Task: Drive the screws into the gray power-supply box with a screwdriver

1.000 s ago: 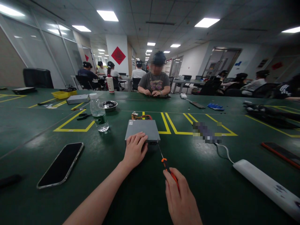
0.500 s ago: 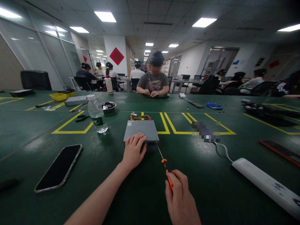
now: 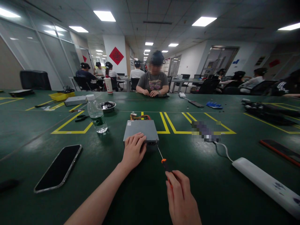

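A grey metal computer power supply (image 3: pixel 142 127) lies flat on the green table, its bundle of coloured wires (image 3: pixel 140 117) at the far side. My left hand (image 3: pixel 134 147) grips its near edge, fingers over the top and thumb at the front face. In my right hand (image 3: pixel 179 190) is a screwdriver (image 3: pixel 164 164) with an orange and black handle, held between thumb and fingers. Its thin shaft points up and left, and the tip meets the near right corner of the power supply. Whether the tip sits in a screw is too small to tell.
Left of my arm lies a phone (image 3: pixel 59 168); beyond it stands a water bottle (image 3: pixel 97 117) beside a metal bowl (image 3: pixel 108 107). A white power strip (image 3: pixel 262 182) lies at the right with its cable. Across the table sits a person (image 3: pixel 153 82).
My right hand has turned the screwdriver handle slightly, with less orange showing near the fingers. The left hand and the power supply stay in place.
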A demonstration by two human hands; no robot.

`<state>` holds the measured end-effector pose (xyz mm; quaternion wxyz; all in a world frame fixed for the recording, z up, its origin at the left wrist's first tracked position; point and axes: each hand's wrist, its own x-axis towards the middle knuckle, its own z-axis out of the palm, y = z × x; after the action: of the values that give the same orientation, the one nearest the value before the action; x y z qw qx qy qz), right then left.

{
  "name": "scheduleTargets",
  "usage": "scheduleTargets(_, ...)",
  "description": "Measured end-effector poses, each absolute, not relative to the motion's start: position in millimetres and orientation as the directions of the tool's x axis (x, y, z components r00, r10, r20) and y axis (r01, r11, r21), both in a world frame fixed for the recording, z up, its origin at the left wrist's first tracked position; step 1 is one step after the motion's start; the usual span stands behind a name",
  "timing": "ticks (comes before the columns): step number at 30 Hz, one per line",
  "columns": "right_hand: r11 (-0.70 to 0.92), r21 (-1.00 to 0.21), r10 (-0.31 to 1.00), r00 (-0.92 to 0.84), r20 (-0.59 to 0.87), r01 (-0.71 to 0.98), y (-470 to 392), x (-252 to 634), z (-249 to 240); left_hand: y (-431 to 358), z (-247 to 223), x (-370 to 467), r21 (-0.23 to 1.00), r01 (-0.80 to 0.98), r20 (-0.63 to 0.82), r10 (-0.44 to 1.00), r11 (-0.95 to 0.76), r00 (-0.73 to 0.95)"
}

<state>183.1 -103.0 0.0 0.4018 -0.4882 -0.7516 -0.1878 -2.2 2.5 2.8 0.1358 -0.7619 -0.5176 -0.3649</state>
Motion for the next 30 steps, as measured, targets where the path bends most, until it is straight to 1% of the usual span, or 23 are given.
scheduleTargets(3, 0.410, -0.151, 0.657, -0.177, 0.732, 0.899, -101.4, 189.6, 0.8, 2.2, 3.0, -2.0, 0.169, 0.890, 0.695, 0.691, -0.424, 0.197)
scheduleTargets(6, 0.402, -0.181, 0.690, -0.167, 0.704, 0.898, -101.1, 190.7, 1.5, 2.6, 2.4, -1.9, 0.163, 0.891, 0.698, 0.688, -0.424, 0.199)
scheduleTargets(9, 0.427, -0.196, 0.682, -0.173, 0.710, 0.883, -103.2, 183.8, 1.4, 3.1, 1.3, -2.0, 0.161, 0.892, 0.697, 0.688, -0.422, 0.200)
scheduleTargets(13, 0.442, -0.140, 0.615, -0.185, 0.767, 0.886, -105.1, 177.1, 0.5, 3.1, 1.5, -2.0, 0.162, 0.892, 0.693, 0.693, -0.421, 0.201)
scheduleTargets(16, 0.419, -0.135, 0.628, -0.179, 0.757, 0.898, -104.0, 182.2, 0.2, 2.7, 2.7, -1.9, 0.158, 0.892, 0.694, 0.690, -0.423, 0.205)
scheduleTargets(19, 0.376, -0.162, 0.665, -0.144, 0.733, 0.913, -101.8, 189.9, 1.6, 2.4, 3.6, -2.1, 0.160, 0.892, 0.689, 0.696, -0.422, 0.205)
scheduleTargets(21, 0.360, -0.200, 0.674, -0.105, 0.732, 0.911, -100.8, 191.6, 3.4, 2.3, 3.8, -2.4, 0.165, 0.892, 0.685, 0.699, -0.420, 0.203)
scheduleTargets(24, 0.375, -0.256, 0.668, -0.068, 0.741, 0.891, -101.2, 187.0, 4.4, 2.3, 3.5, -2.7, 0.168, 0.892, 0.680, 0.705, -0.420, 0.203)
scheduleTargets(25, 0.396, -0.257, 0.670, -0.086, 0.737, 0.882, -101.9, 184.6, 3.8, 2.3, 3.2, -2.6, 0.168, 0.892, 0.679, 0.705, -0.419, 0.203)
scheduleTargets(27, 0.376, -0.236, 0.611, -0.048, 0.790, 0.896, -103.4, 181.0, 1.2, 2.5, 2.7, -2.4, 0.167, 0.893, 0.681, 0.704, -0.418, 0.202)
scheduleTargets(28, 0.429, -0.188, 0.631, -0.145, 0.762, 0.884, -104.1, 180.6, -0.5, 2.5, 2.4, -2.3, 0.166, 0.894, 0.683, 0.702, -0.416, 0.200)
scheduleTargets(30, 0.425, -0.156, 0.626, -0.165, 0.762, 0.892, -104.6, 183.1, -3.7, 2.7, 2.0, -2.4, 0.165, 0.895, 0.686, 0.700, -0.414, 0.197)
